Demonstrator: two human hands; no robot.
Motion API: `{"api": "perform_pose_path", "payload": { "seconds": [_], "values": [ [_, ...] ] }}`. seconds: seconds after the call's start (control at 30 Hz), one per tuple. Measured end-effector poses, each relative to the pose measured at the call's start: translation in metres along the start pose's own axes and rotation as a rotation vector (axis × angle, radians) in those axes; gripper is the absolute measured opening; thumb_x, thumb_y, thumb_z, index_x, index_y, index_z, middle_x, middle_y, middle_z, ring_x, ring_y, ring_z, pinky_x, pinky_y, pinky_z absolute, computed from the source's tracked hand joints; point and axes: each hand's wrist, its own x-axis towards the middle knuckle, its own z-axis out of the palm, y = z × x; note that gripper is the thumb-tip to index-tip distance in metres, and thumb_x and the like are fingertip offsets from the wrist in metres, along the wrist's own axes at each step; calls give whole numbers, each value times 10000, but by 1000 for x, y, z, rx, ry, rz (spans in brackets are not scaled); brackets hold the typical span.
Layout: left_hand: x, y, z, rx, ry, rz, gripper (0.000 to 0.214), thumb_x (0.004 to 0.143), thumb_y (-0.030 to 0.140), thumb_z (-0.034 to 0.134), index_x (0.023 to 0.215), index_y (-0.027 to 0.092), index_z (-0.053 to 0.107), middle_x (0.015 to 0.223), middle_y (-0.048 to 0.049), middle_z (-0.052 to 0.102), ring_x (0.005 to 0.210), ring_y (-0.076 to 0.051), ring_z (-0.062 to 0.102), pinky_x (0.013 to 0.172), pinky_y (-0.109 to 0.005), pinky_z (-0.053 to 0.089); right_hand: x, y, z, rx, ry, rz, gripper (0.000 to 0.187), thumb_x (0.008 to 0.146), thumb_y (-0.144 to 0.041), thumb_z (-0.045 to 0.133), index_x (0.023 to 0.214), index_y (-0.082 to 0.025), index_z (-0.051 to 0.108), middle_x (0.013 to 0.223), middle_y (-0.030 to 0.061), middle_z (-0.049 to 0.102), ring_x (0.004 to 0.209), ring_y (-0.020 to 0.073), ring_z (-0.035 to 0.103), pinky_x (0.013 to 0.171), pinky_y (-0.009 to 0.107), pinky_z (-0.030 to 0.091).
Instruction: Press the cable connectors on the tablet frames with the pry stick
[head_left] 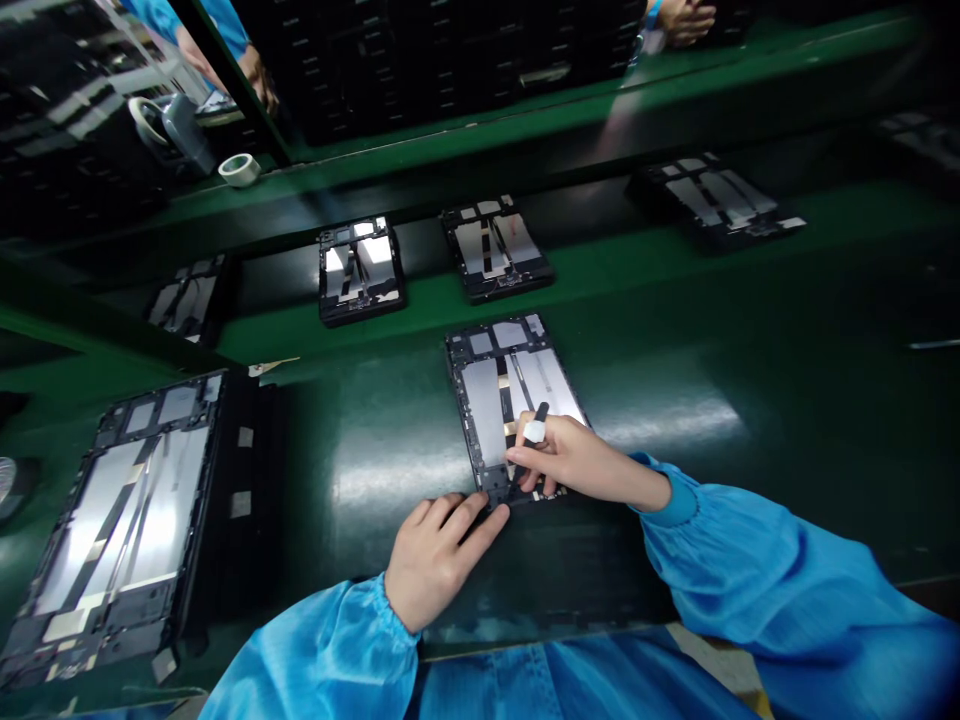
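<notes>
An opened tablet chassis (495, 390) with silver battery panels lies flat on the green bench in front of me. My right hand (570, 462) is closed round a short black stylus-like tool (535, 425) with a white band, its tip down on the chassis' near end. My left hand (439, 550) rests on the bench at the chassis' near left corner, fingers loosely curled, fingertips touching the frame edge. Both arms wear blue sleeves.
A larger open chassis (120, 520) lies at the near left. Several more chassis (360, 268) (495, 248) (712, 200) sit on the darker belt behind. A tape roll (240, 168) and stacked black trays (450, 60) stand at the back. Other people's hands (686, 18) show beyond.
</notes>
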Motion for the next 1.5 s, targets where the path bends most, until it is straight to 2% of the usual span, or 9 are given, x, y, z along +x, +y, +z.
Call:
{"api": "perform_pose_path", "payload": {
  "seconds": [0.13,0.23,0.33,0.57,0.77,0.9,1.17,1.5],
  "values": [
    [3,1,0,-48,-27,-26,326,972,114,479,1252,215,611,1143,-80,648,956,-215,580,753,-336,464,-20,10,-9,-52,147,-96,234,908,-408,605,823,-198,546,697,7,641,664,189,717,468,238,544],
    [5,1,1,-89,-11,-38,303,964,128,501,1226,217,624,1117,-82,643,944,-207,583,757,-332,480,-33,15,-12,-173,197,-156,200,936,-382,584,844,-204,576,726,13,646,658,180,697,522,260,544],
    [7,0,1,-113,16,-46,284,965,145,507,1210,212,633,1104,-87,641,942,-201,585,768,-330,493,-37,20,-10,-223,198,-187,179,936,-361,590,842,-210,587,738,10,649,677,182,695,541,263,531],
    [7,0,3,-108,54,-33,235,964,193,541,1174,205,646,1148,-87,653,987,-219,583,773,-335,495,-32,30,-9,-71,210,-145,191,930,-383,594,830,-223,564,657,-11,659,629,189,705,516,263,521],
    [7,0,5,-103,58,-33,228,956,193,563,1168,202,646,1140,-86,660,986,-221,586,772,-332,487,-33,26,-9,-173,208,-170,171,926,-365,602,829,-226,577,695,-7,672,644,188,707,525,271,514],
    [8,0,5,-107,62,-38,221,958,190,559,1159,208,648,1132,-81,659,987,-217,584,785,-326,481,-33,26,-8,-84,212,-160,176,921,-356,612,818,-221,568,660,-15,671,654,194,724,520,262,518],
    [6,2,8,-30,10,-19,355,952,168,557,1298,238,591,1156,-100,626,1002,-227,583,784,-330,467,-34,25,-7,-117,234,-171,166,921,-328,603,807,-213,568,643,-16,684,595,174,708,510,256,515],
    [10,6,5,2,0,-54,326,959,198,550,1278,246,593,1165,-104,616,988,-228,597,771,-333,493,-33,25,-5,-146,232,-170,172,924,-335,595,806,-214,565,660,-17,679,636,185,729,539,254,514]
  ]
}}
